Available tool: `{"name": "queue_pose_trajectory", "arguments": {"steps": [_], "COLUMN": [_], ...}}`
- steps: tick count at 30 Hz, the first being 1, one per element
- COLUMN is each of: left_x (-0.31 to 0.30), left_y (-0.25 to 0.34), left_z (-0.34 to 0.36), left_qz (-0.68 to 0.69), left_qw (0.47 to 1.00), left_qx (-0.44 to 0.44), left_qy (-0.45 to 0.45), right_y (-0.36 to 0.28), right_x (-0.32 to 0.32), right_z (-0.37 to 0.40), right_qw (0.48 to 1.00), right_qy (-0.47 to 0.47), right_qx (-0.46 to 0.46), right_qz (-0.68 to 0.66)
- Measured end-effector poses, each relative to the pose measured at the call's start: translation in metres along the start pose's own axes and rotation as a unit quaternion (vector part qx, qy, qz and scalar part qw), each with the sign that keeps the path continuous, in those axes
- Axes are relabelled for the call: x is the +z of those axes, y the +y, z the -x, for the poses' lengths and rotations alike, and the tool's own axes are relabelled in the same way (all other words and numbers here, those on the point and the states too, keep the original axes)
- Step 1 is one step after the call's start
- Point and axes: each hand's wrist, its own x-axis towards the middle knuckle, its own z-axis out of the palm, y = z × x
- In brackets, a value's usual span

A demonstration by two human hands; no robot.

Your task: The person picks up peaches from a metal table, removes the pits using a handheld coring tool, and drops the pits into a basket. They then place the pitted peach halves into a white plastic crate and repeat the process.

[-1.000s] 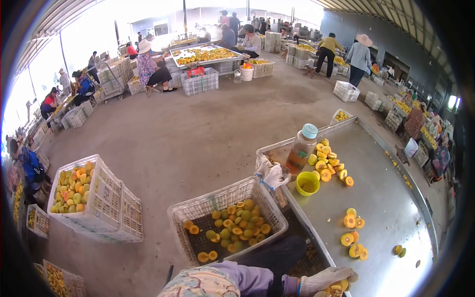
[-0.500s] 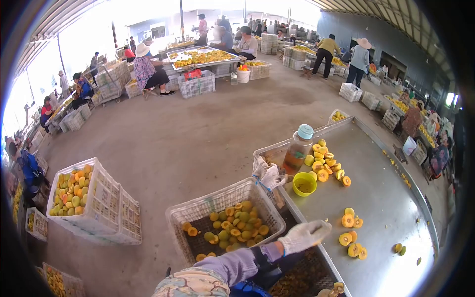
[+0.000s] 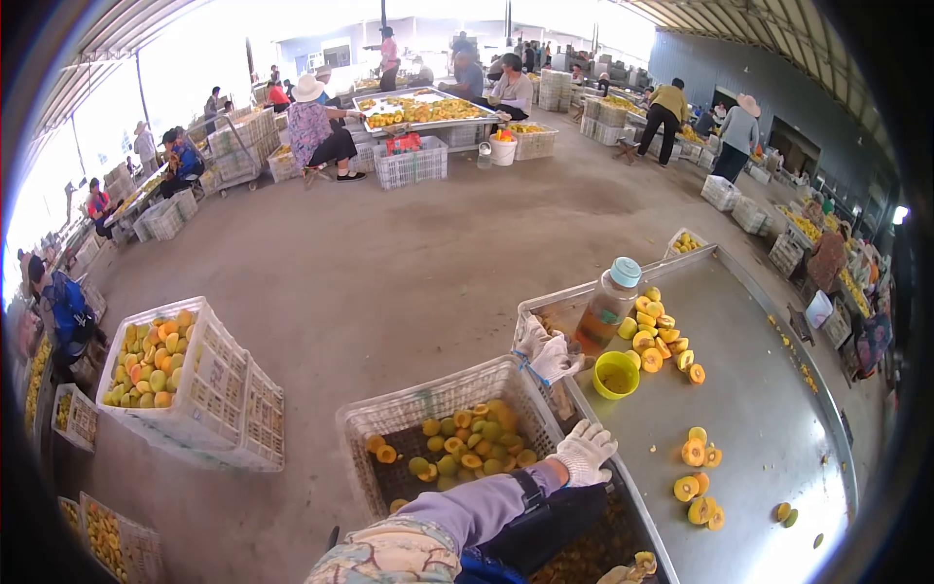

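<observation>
My left hand [image 3: 584,454], in a white knit glove, is over the near rim of the metal table [image 3: 769,428], fingers apart and nothing in them. Below its wrist stands a white plastic crate [image 3: 428,404] with whole and halved yellow peaches [image 3: 477,443]. At the bottom edge my gloved right hand [image 3: 617,575] shows only in part, closed around a cut peach [image 3: 644,563]. Several peach halves [image 3: 696,451] lie on the table to the right of my left hand. A yellow-green cup [image 3: 615,376] and a lidded bottle of brown liquid [image 3: 605,310] stand farther up.
White gloves [image 3: 548,350] hang at the table corner. Stacked crates of peaches [image 3: 190,389] stand on the floor at left. Peach pieces [image 3: 584,555] fill a dark container below my arm. People work around another table [image 3: 423,109] at the back.
My left hand has drawn back from above the table towards its near rim, and its fingers have spread. The view has shifted, so the surroundings sit slightly farther right.
</observation>
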Motion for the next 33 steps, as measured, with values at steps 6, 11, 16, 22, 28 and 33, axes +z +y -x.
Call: {"name": "queue_pose_trajectory", "arguments": {"steps": [6, 11, 16, 22, 28, 33], "left_x": [0.013, 0.028, 0.038, 0.040, 0.037, 0.033], "left_y": [-0.004, -0.004, -0.008, -0.008, -0.006, -0.005], "left_z": [-0.032, -0.041, -0.041, -0.041, -0.040, -0.038], "left_qz": [-0.013, -0.033, -0.026, -0.029, -0.047, -0.052], "left_qw": [0.998, 0.994, 0.994, 0.994, 0.993, 0.993], "left_qx": [0.046, 0.089, 0.101, 0.103, 0.098, 0.100], "left_qy": [-0.050, -0.059, -0.031, -0.037, -0.048, -0.044], "right_y": [0.002, 0.004, 0.005, 0.005, 0.009, 0.012], "right_x": [-0.001, -0.005, -0.010, -0.014, -0.021, -0.032], "right_z": [-0.011, -0.014, -0.017, -0.022, -0.022, -0.019], "right_qw": [0.997, 0.995, 0.995, 0.994, 0.995, 0.996], "right_qy": [0.031, 0.046, 0.049, 0.048, 0.043, 0.035], "right_qx": [0.034, 0.052, 0.066, 0.080, 0.085, 0.083], "right_qz": [0.066, 0.067, 0.056, 0.049, 0.038, 0.019]}}
